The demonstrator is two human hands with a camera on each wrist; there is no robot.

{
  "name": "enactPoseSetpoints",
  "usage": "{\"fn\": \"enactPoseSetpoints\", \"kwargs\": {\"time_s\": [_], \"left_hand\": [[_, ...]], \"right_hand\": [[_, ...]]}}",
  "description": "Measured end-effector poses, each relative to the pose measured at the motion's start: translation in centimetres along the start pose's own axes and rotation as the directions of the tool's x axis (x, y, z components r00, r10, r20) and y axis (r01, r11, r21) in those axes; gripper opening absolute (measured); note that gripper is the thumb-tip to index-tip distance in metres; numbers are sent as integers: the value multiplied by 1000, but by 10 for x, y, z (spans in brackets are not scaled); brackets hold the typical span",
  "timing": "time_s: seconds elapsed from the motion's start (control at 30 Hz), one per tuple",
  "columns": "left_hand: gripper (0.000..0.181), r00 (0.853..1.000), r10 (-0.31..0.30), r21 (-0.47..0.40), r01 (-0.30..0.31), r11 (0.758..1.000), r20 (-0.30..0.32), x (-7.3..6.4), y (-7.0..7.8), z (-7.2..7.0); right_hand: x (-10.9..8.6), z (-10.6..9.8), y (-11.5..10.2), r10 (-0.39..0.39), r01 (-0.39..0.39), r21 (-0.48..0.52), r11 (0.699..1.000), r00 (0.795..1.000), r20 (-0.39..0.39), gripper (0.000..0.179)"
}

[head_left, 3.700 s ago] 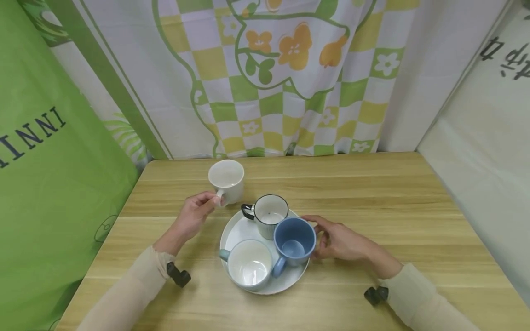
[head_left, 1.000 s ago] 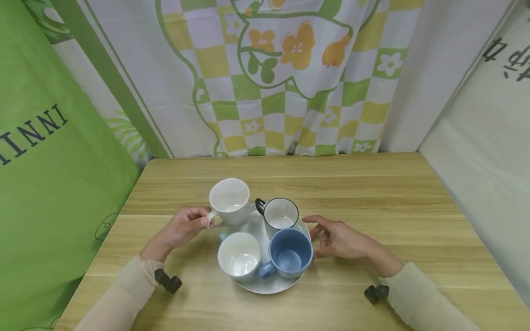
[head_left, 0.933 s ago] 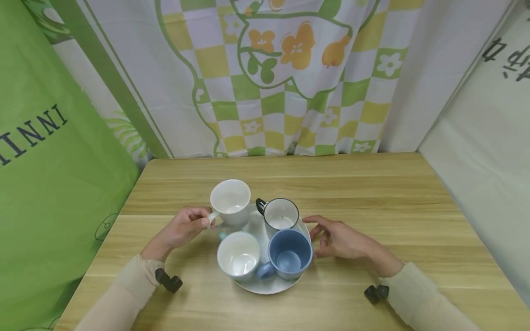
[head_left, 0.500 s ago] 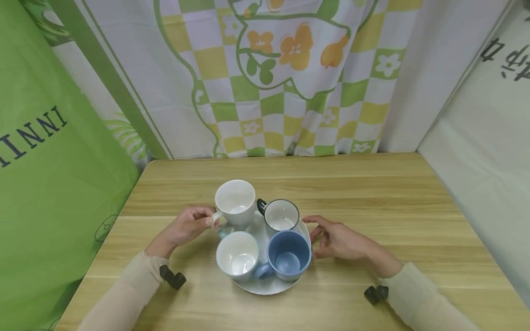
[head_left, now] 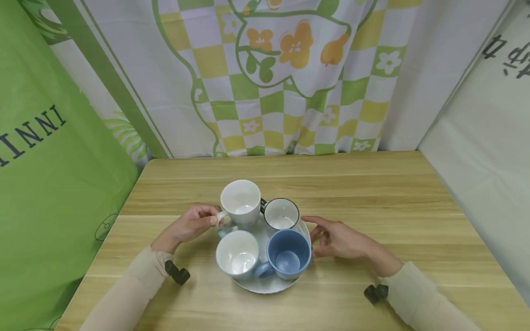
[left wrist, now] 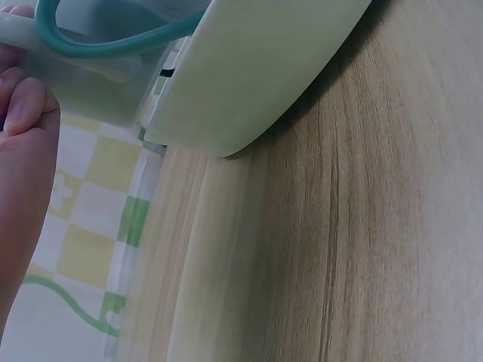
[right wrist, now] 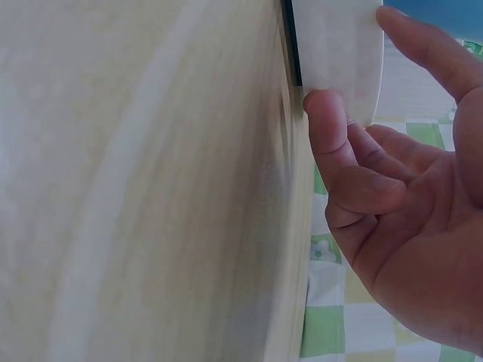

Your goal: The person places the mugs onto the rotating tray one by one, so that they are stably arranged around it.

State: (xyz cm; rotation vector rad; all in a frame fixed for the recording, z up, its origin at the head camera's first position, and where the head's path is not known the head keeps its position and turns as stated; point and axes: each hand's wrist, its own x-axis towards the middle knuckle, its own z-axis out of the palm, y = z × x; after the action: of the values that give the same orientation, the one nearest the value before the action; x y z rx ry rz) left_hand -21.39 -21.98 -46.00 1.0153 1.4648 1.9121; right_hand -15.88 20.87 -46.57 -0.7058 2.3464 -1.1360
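Observation:
My left hand (head_left: pixel 191 225) pinches the handle of a plain white mug (head_left: pixel 243 217), which overlaps the back left of a round white tray (head_left: pixel 271 287). In the left wrist view the fingers (left wrist: pixel 26 102) curl at that handle, behind a teal mug handle (left wrist: pixel 124 50). On the tray stand a white mug with a black rim (head_left: pixel 278 215), a blue mug (head_left: pixel 289 255) and a white mug with a pale blue handle (head_left: pixel 238 255). My right hand (head_left: pixel 341 240) touches the tray's right side, fingers loosely spread; the right wrist view shows fingertips (right wrist: pixel 326 113) at its wall.
The tray stands on a wooden table (head_left: pixel 364 184). A patterned curtain (head_left: pixel 273 105) hangs behind it, with a green cloth (head_left: pixel 62 174) at the left and a pale one (head_left: pixel 476 151) at the right. A small black device (head_left: pixel 177 273) sits on each wrist.
The left hand has brought the white mug from the table behind the tray toward the tray, lately shifting it right beside the black-rimmed mug. The tray's mugs have shifted slightly; the right hand stays put.

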Motion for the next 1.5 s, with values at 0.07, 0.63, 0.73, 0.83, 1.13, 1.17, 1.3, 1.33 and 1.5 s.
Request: {"fn": "enactPoseSetpoints", "kwargs": {"time_s": [0.07,0.63,0.73,0.83,1.13,1.17,1.3,1.33,1.5], "left_hand": [[27,1000,-9,-3,9,1000,7,0,1,0],[25,990,-129,55,126,991,60,-2,0,-3],[23,987,-150,50,147,988,54,-3,-2,-4],[21,986,-155,43,152,987,60,-5,-6,-6],[19,985,-147,27,146,989,85,-7,-10,-7],[19,985,-149,34,146,989,86,-8,-11,-7],[15,983,-165,81,158,984,79,-9,-11,-9],[15,983,-170,100,163,982,73,-9,-11,-10],[15,977,-198,118,188,975,77,-8,-10,-13]], "right_hand": [[0,0,0,-2,2,-1,1000,1000,-2,88],[-1,-3,1,-23,23,9,1000,1000,-15,85],[-1,-2,1,-32,32,3,999,999,-20,82],[-1,-2,1,-35,35,-7,999,999,-26,79],[0,-2,2,-28,27,-11,1000,1000,-13,85],[0,-2,2,-30,29,-9,1000,999,-12,85],[0,-3,0,-24,24,-6,1000,1000,-7,85],[0,-3,0,-23,23,-6,1000,1000,-6,86],[0,-3,-2,-21,21,3,1000,1000,1,85]]}}
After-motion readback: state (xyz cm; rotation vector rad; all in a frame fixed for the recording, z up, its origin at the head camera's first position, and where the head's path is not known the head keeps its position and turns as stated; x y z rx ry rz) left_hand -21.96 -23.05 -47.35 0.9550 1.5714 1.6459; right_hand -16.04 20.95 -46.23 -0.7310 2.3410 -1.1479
